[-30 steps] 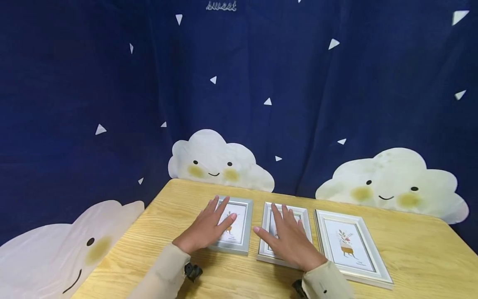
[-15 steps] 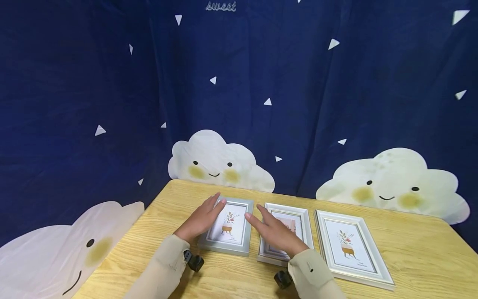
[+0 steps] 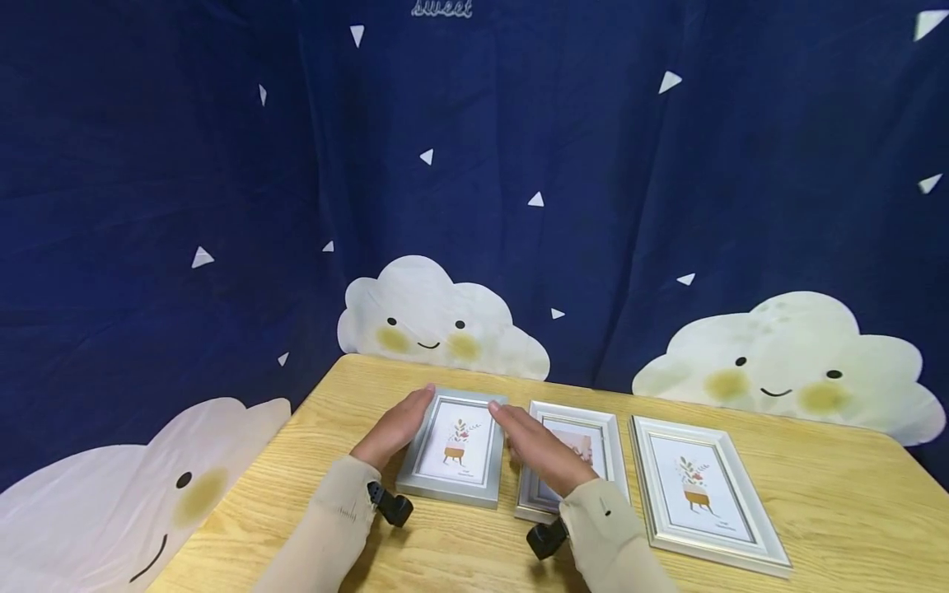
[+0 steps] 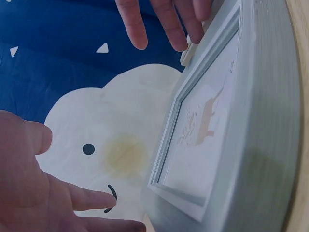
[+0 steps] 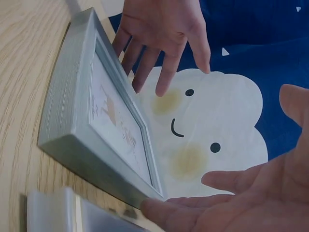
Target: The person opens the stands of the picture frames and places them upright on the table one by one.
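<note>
The grey-blue picture frame (image 3: 454,447) lies flat, face up, at the left of a row of three, where it lay a second ago. Its print, then partly covered by the left hand (image 3: 395,427), now shows whole, since that hand has slid to the frame's left side. The right hand (image 3: 544,449), spread over the middle frame (image 3: 587,432) then, has come across to the grey-blue frame's right side. The two hands are apart, fingers fairly straight, with the frame between them; whether they touch it I cannot tell. The right-hand frame (image 3: 704,490) has stayed put on the wooden table (image 3: 838,511).
</note>
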Demonstrator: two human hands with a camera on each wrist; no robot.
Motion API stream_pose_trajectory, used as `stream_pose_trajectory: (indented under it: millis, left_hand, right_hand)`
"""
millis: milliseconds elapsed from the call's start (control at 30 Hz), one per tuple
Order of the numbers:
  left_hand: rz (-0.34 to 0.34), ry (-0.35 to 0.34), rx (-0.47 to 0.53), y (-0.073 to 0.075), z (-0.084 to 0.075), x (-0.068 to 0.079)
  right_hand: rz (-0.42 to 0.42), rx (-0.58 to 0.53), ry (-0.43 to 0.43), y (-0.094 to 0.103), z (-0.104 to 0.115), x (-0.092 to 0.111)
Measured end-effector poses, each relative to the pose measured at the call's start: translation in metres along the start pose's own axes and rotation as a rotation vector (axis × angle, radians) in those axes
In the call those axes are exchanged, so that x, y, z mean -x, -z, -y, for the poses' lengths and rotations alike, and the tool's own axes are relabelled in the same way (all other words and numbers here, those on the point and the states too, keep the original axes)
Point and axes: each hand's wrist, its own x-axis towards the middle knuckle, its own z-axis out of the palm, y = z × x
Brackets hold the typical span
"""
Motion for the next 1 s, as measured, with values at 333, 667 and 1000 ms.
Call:
stream_pose_trajectory:
  millis: [333,667,1000]
  left_hand:
    - [-0.005,0.052,0.032,-0.001,-0.006,-0.003]
    - [0.015,0.069,-0.024,-0.002,-0.005,0.001]
    - [0.016,0.044,-0.038,-0.002,-0.003,0.001]
  right_hand:
    - [0.049,-0.185,-0.011,-0.004,-0.002,-0.01]
    - [0.064,-0.28,-0.022,-0.004,-0.012,-0.01]
    - [0.041,-0.309,-0.048,-0.003,-0.012,-0.008]
